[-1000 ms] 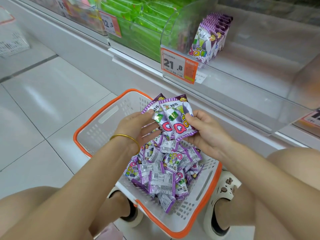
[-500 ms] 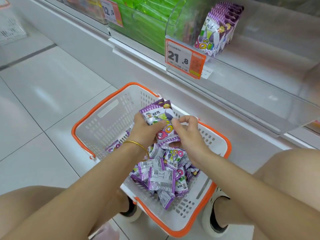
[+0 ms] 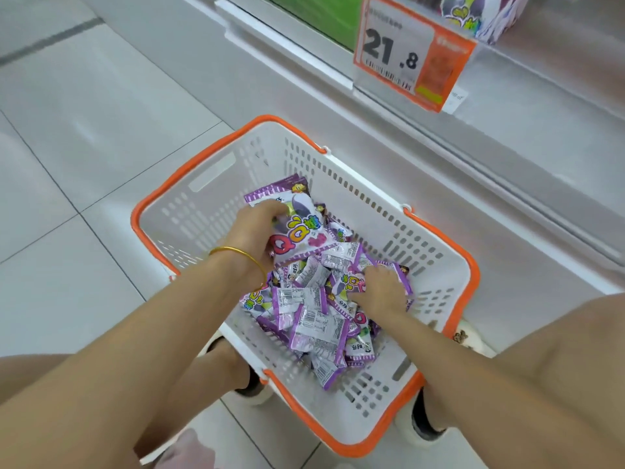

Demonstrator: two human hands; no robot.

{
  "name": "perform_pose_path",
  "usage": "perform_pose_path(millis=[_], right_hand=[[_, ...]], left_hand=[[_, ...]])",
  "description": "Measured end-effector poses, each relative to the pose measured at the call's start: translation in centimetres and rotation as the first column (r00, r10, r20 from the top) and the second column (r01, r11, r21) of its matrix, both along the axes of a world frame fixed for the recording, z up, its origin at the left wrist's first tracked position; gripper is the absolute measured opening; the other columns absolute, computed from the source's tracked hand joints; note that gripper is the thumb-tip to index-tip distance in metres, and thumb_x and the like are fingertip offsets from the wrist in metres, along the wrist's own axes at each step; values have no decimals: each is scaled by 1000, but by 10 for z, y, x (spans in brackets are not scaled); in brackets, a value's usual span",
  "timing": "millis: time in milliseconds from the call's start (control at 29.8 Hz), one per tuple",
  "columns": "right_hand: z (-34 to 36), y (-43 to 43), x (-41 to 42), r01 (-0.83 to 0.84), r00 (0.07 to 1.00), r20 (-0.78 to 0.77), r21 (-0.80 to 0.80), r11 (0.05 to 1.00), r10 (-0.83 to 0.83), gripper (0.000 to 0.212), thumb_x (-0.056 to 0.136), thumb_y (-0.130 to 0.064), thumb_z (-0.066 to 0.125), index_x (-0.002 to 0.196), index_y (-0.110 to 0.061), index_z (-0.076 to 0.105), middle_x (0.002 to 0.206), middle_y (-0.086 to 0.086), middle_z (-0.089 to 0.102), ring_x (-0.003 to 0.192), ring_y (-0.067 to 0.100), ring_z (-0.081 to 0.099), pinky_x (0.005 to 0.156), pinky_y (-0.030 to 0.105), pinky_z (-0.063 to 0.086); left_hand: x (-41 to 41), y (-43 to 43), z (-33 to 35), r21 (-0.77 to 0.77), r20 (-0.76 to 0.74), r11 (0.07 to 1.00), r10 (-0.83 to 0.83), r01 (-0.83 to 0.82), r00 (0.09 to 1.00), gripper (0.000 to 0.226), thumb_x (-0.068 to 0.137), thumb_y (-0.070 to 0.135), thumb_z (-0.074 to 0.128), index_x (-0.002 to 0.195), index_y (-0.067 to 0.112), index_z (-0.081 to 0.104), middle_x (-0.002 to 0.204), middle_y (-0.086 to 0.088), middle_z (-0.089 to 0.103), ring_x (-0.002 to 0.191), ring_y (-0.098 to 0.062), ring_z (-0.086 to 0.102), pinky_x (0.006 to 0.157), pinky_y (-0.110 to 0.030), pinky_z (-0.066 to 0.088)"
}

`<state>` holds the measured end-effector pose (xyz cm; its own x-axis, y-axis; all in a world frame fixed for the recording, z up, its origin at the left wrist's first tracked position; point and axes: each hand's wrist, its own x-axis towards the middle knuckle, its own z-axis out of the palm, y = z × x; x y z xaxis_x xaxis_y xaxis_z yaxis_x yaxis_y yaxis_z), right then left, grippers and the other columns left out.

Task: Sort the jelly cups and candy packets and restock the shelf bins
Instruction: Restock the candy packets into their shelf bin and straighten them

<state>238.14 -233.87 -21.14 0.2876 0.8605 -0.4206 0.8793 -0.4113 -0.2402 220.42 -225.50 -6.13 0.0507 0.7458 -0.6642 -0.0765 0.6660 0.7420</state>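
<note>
A white basket with an orange rim (image 3: 203, 184) sits on the floor below me, holding a pile of purple candy packets (image 3: 318, 326). My left hand (image 3: 253, 235), with a gold bangle on the wrist, grips a small stack of purple packets (image 3: 297, 228) just above the pile. My right hand (image 3: 382, 289) reaches down into the basket and closes its fingers on another purple packet (image 3: 348, 280) lying on the heap. More of the same purple packets (image 3: 480, 18) stand in the clear shelf bin at the top right.
An orange price tag reading 21.8 (image 3: 406, 55) hangs on the bin front. Green packets (image 3: 324, 15) fill the neighbouring bin on the left. White floor tiles (image 3: 84, 147) lie left of the basket. My knees and sandalled feet flank the basket.
Both hands have dropped from above the basket into it. The right hand let go of the held stack and moved right onto the pile. The view has tilted downward.
</note>
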Motion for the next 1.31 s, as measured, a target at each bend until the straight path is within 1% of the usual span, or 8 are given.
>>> perform_pose_path(millis=[168,336,604,806,940,1041,1175,1309], right_hand=[[45,0,17,411,839,-422,82,908,-342,25,85,-10,65,97,-12,42,81,-3,43,78,24,51,62,36,47],[125,-19,16,755,215,-911,-74,651,-353,47,82,9,57,115,-23,49,73,10,60,58,26,51,68,43,49],[162,-58,9,855,-106,-969,-202,477,-222,8,93,-11,56,93,-18,60,76,6,66,66,20,59,70,38,52],[161,-51,-22,819,121,-976,-4,574,-180,15,87,-15,66,97,-23,60,100,5,65,78,15,65,61,23,48],[161,-40,-35,802,411,-892,256,540,-189,18,81,-16,73,92,-22,60,89,-12,59,79,-2,53,67,4,41],[158,-36,-38,740,465,-871,284,610,-158,13,83,-24,71,94,-21,64,88,-11,59,78,1,51,68,9,42],[129,-21,0,805,405,-878,211,555,-254,20,94,-26,56,108,-15,66,90,-8,60,76,8,53,71,25,45],[56,-12,34,610,733,-481,153,778,-481,21,92,-12,54,113,-13,60,127,9,57,102,20,55,85,30,44]], left_hand=[[11,-7,0,48,-85,994,-89,94,992,22,94,20,54,102,-1,50,56,-3,53,39,-11,54,48,-24,49],[26,-20,3,90,-146,994,-51,65,988,53,94,28,53,134,4,29,73,-8,51,64,-23,56,76,-45,52],[35,-37,8,75,-180,997,-4,18,984,57,93,39,50,135,15,21,117,-14,52,109,-38,55,89,-59,47],[43,-54,4,42,-45,996,-75,77,996,40,93,49,41,117,17,33,99,-8,58,106,-37,57,77,-57,53],[47,-54,9,-133,234,982,-100,134,967,107,46,83,55,136,28,38,127,-10,59,102,-36,65,76,-59,53],[46,-51,8,4,129,994,-111,111,985,87,76,58,66,140,20,22,121,-14,57,93,-33,66,78,-56,55],[33,-31,2,123,-22,991,-53,55,998,65,92,35,56,141,13,18,81,0,58,41,-11,50,42,-23,44],[18,-18,4,120,-69,992,-31,39,997,48,94,35,54,128,21,23,74,1,52,28,-4,41,37,-17,38]])
